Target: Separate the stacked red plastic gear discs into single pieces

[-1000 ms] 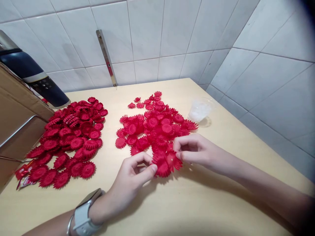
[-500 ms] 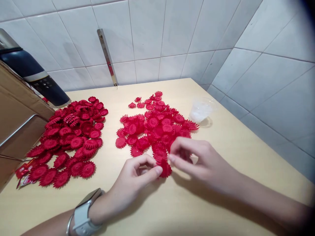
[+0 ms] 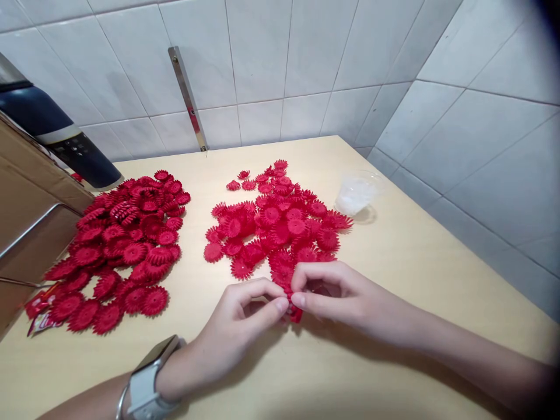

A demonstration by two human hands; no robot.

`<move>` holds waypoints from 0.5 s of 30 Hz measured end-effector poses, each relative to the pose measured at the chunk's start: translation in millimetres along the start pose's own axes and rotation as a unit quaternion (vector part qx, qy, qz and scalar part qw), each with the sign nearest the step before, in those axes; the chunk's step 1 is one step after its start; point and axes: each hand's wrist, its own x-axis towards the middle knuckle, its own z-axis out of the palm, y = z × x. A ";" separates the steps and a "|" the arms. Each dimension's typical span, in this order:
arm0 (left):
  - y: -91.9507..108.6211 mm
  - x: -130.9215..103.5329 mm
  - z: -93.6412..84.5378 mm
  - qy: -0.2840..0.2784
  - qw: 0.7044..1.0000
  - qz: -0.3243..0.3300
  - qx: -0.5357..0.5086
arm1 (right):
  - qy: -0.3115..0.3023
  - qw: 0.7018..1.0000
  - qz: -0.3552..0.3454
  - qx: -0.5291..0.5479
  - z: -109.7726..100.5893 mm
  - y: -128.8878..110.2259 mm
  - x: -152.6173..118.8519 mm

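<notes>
Both hands meet at the near end of a loose heap of red fringed discs (image 3: 280, 224), flower-like pieces with toothed edges. My left hand (image 3: 251, 312), wearing a watch (image 3: 153, 373) at its wrist, pinches the left side of one red fringed disc (image 3: 296, 315). On the other side of that piece my right hand (image 3: 335, 291) is closed, thumb and forefinger pressed on its edge. Most of the held disc is covered by the fingers; its lower part shows beneath them. The fingertips of the two hands almost touch.
Another pile of red fringed discs (image 3: 131, 245) lies on the left of the table (image 3: 219, 373), with a small wrapper (image 3: 41, 321) at its edge. Left stand a cardboard box (image 3: 35, 175) and a dark bottle (image 3: 56, 128). A clear cup with white stuff (image 3: 354, 195) is at right.
My right hand has moved left and slightly down, and its fingertips have closed on the disc beside my left fingers. My left hand has barely moved. The view has shifted slightly.
</notes>
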 end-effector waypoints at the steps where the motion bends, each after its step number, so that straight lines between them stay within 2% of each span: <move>1: -0.2 0.2 0.1 0.000 1.000 -0.001 -0.001 | -0.001 1.000 0.002 0.008 -0.1 -0.2 0.4; 8: -2.1 -0.5 0.4 -0.003 1.000 -0.004 -0.025 | 0.000 1.000 0.010 0.016 -2.5 -0.6 2.2; 15: -1.8 0.0 -0.6 0.031 0.998 -0.029 -0.043 | -0.016 0.999 0.007 0.030 -5.8 -0.5 0.3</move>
